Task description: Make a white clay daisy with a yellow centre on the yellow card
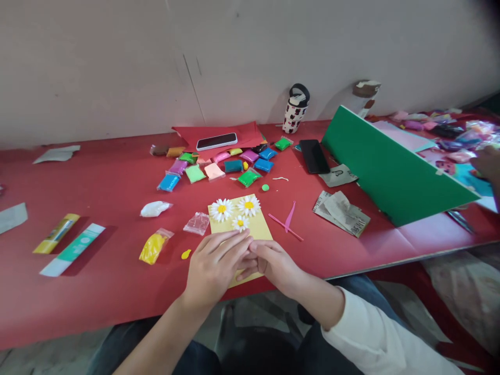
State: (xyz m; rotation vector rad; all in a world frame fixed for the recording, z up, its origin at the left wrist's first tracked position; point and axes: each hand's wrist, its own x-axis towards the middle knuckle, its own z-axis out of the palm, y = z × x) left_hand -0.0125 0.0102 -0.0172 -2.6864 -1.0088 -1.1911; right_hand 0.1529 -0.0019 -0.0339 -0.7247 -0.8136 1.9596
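A yellow card [258, 225] lies on the red table [97, 177] near its front edge, with three white daisies with yellow centres [222, 209] stuck on its upper half. My left hand [213, 265] rests over the card's lower part with its fingers stretched out flat. They touch the fingertips of my right hand [275, 264]. The right hand's fingers are curled in under them, and anything held there is hidden. A small yellow clay bit [186, 254] lies just left of my left hand, next to a bag of yellow clay [153, 247].
Several coloured clay packets [219, 166], a white clay bag [154, 208], pink tools [289, 217], two phones [216, 141] [314, 156], a bottle [295, 109], paper scraps [341, 211] and glue sticks [57, 233] lie around. A green board [390, 166] leans at right, with another person's hand [486, 164] beyond.
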